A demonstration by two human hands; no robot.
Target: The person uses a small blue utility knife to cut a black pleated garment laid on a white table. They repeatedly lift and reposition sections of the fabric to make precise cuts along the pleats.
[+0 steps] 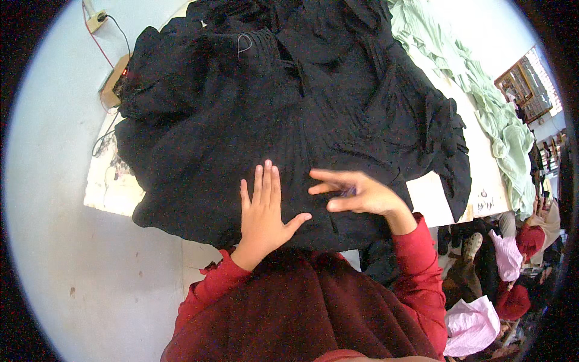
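Note:
A large black garment [259, 108] of gathered cloth lies spread and rumpled over the table, its near edge hanging towards me. My left hand [263, 208] rests flat on it, fingers stretched out and thumb apart. To the right, my right hand [362, 193] is over the same cloth, with index finger and thumb pointing left and apart. A small purple-blue thing [348, 192] shows inside its curled fingers; its kind is mostly hidden. A thin pale loop of thread [243, 43] lies on the cloth farther up.
Pale green cloth [482, 96] runs along the table's right side. At the left edge stand a wooden box [114, 81] with a cord and a power socket [96, 22] by the wall. Other people [525, 241] with pink cloth [473, 326] are at the lower right.

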